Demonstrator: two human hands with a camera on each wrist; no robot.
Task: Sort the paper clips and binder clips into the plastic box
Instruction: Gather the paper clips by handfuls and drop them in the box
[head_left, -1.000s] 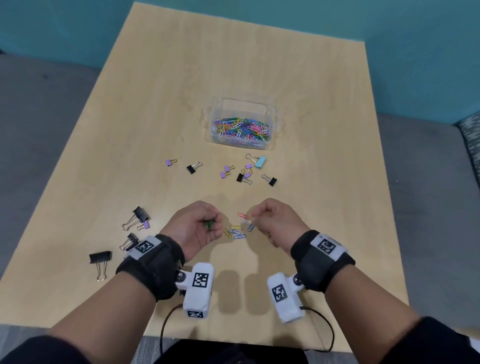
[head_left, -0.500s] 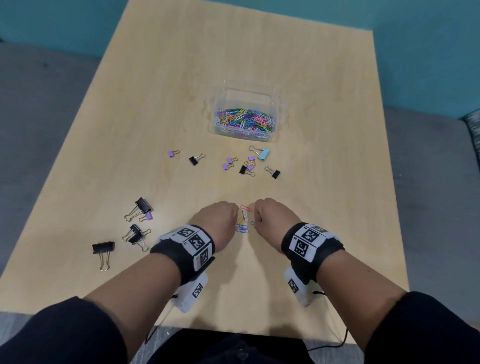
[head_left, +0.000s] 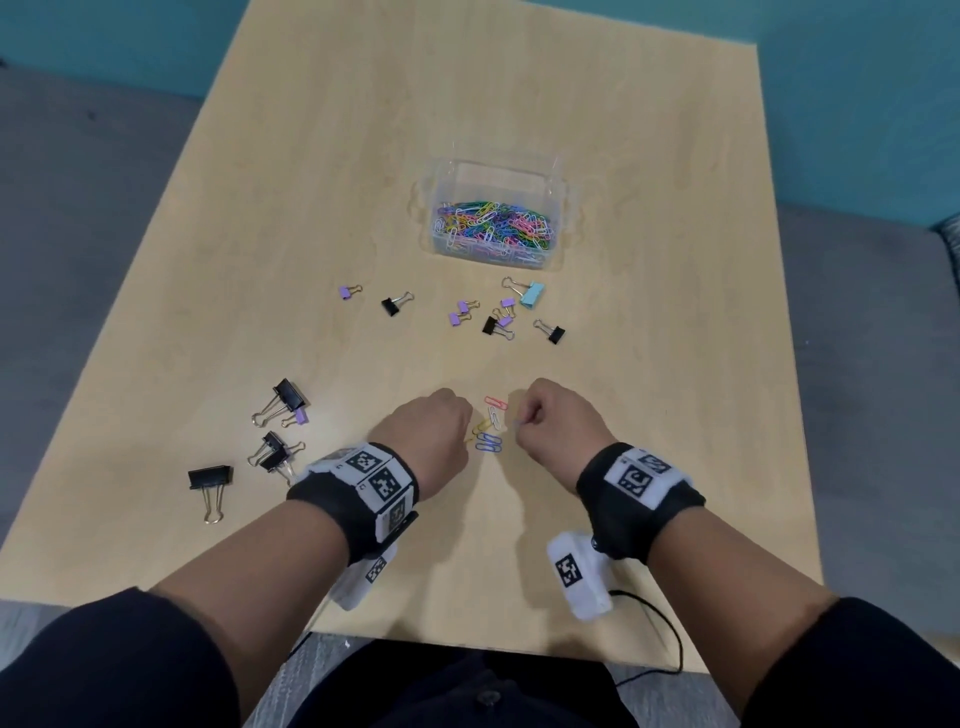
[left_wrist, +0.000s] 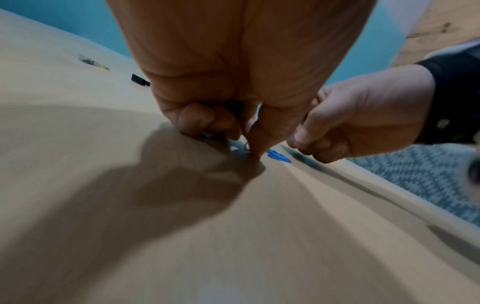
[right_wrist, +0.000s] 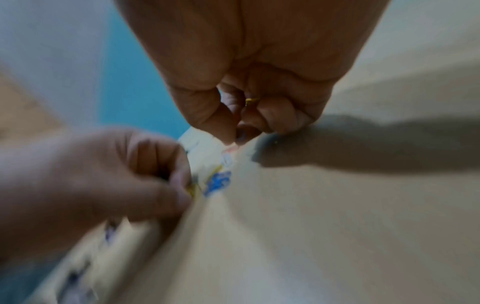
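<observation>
A few loose paper clips (head_left: 491, 427), red, white, yellow and blue, lie on the table between my two fists. My left hand (head_left: 447, 423) is curled, knuckles up, fingertips (left_wrist: 255, 148) down on the table beside the blue clips (left_wrist: 279, 156); something small and dark sits in its palm. My right hand (head_left: 545, 421) is curled too, with a yellow clip (right_wrist: 252, 100) tucked in its palm and a bluish clip pinched at thumb and forefinger (left_wrist: 293, 138). The clear plastic box (head_left: 493, 174), holding several coloured paper clips (head_left: 493, 228), stands farther back.
Small binder clips (head_left: 498, 317) in purple, black and light blue lie scattered just in front of the box. Larger black binder clips (head_left: 280, 410) lie at the left, one (head_left: 210, 480) near the table's (head_left: 675, 364) left edge. A cable hangs off the near edge.
Both hands have turned knuckles-up and dropped onto the table, closing in on the loose clips from either side. The right hand's red clip now lies on the table.
</observation>
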